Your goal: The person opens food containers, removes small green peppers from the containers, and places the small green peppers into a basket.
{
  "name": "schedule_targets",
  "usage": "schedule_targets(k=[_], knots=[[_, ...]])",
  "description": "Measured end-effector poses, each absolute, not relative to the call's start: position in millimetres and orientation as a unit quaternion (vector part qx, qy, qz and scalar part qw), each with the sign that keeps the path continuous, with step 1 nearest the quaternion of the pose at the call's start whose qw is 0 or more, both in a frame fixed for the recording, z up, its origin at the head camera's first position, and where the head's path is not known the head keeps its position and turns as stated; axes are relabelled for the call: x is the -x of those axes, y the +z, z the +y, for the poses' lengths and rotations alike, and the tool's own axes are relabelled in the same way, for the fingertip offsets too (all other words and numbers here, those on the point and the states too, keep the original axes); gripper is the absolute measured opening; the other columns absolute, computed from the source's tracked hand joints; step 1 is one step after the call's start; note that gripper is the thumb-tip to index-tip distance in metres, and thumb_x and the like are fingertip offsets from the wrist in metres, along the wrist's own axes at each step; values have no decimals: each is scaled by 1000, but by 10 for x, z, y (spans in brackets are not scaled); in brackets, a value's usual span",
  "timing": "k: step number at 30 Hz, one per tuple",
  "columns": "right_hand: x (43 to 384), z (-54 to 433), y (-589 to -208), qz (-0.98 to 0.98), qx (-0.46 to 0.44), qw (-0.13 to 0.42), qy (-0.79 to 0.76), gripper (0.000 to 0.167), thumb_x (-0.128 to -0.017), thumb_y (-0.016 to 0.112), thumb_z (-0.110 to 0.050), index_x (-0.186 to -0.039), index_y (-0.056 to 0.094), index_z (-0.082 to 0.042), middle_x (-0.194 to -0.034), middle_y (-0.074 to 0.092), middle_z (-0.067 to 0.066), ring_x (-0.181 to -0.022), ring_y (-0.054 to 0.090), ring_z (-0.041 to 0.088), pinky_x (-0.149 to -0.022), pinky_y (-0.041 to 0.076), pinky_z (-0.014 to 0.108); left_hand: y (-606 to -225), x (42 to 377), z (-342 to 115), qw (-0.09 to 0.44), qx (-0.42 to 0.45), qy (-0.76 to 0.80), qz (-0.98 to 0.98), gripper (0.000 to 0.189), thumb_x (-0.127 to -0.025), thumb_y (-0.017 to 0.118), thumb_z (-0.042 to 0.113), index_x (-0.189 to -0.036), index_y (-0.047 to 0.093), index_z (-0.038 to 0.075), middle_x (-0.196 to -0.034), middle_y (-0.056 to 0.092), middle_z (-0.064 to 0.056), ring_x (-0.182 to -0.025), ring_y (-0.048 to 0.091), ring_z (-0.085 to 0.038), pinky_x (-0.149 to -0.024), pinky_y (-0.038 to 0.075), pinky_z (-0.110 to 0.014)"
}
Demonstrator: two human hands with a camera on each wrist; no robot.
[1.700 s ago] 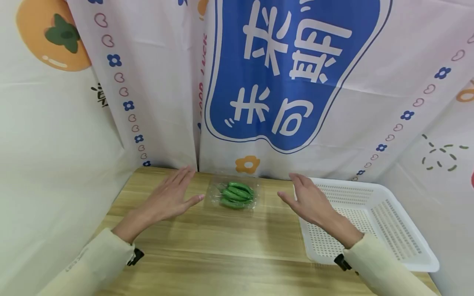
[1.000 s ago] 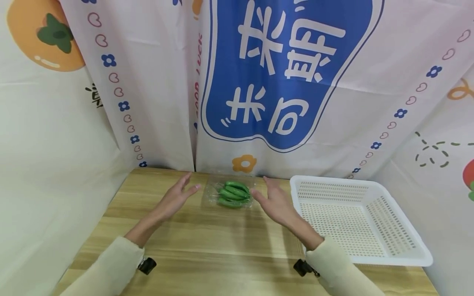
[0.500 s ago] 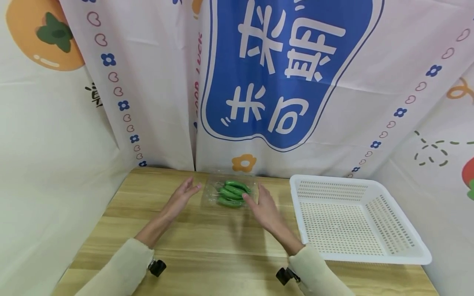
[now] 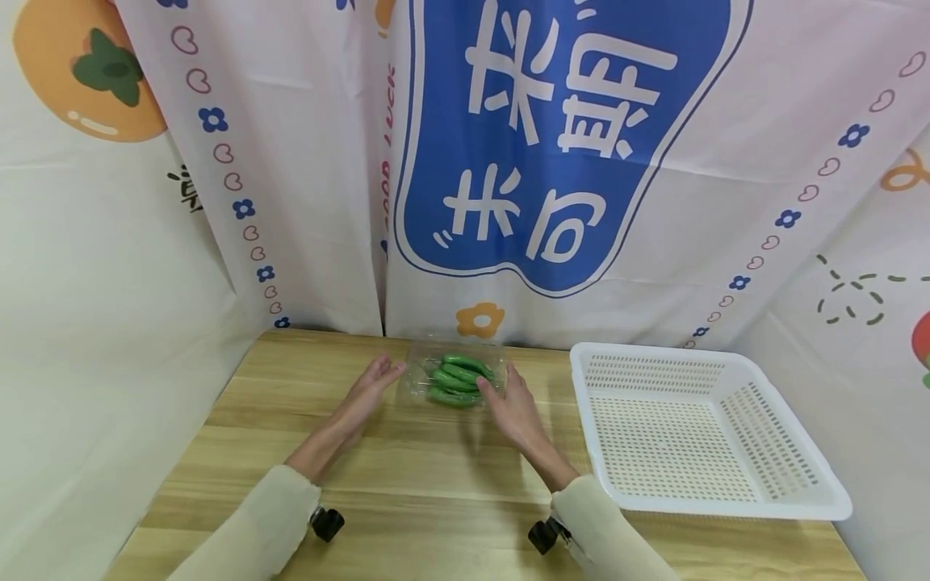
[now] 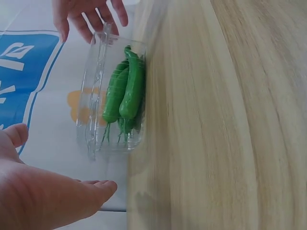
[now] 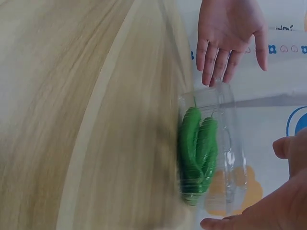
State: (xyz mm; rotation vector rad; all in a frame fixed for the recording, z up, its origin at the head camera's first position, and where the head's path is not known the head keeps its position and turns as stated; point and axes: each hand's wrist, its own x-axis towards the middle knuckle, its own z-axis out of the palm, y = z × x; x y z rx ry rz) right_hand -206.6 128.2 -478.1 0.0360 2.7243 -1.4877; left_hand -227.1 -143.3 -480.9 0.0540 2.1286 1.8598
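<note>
A clear plastic clamshell box (image 4: 420,378) stands on the table by the back cloth. Several green chili peppers (image 4: 460,374) lie inside it, stems toward the left. My left hand (image 4: 369,389) is just left of the box, fingers extended and thumb spread; in the left wrist view a gap shows between this hand (image 5: 48,194) and the box. On the other side, my right hand (image 4: 514,410) is at the box's right end, its thumb by the front right corner. Whether its fingers touch the plastic cannot be told. Neither hand grips anything.
A white perforated plastic basket (image 4: 672,440) stands at the right of the wood-grain table (image 4: 436,500). A printed cloth (image 4: 327,202) hangs directly behind the box, with white cloth walls at both sides.
Both hands have come inward. My right hand moved left from over the basket to the box's right end; my left hand drew closer on the left. The box appears to stay in place.
</note>
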Motion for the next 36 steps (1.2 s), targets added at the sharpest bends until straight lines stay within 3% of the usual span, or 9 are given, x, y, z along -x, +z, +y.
schedule_targets(k=[7,24,36], knots=[[2170,1299,-4909,853,-27,33,-520,88,-108,51,-55,-167,18,1,-170,29,25,-157,29,43,-128,27,58,-4883,2341,-1372,164,-3,667,726,82,-114,42,42,-168,-3,-1,-176,0,-23,-163,-1,-40,-133,0,-55],[2264,1250,-5051,810,-63,14,-583,79,-111,54,-40,-165,21,6,-167,32,28,-154,34,43,-129,28,54,-5001,2427,-1220,185,-6,696,694,74,-116,39,33,-165,2,-8,-175,-2,-28,-162,-2,-43,-133,1,-54],[2253,1211,-5079,799,-61,3,-598,76,-111,55,-37,-164,23,8,-164,38,29,-152,39,44,-125,34,55,-5041,2423,-1134,209,-6,718,664,72,-117,33,27,-164,-8,-7,-173,-14,-28,-160,-7,-47,-132,2,-55]])
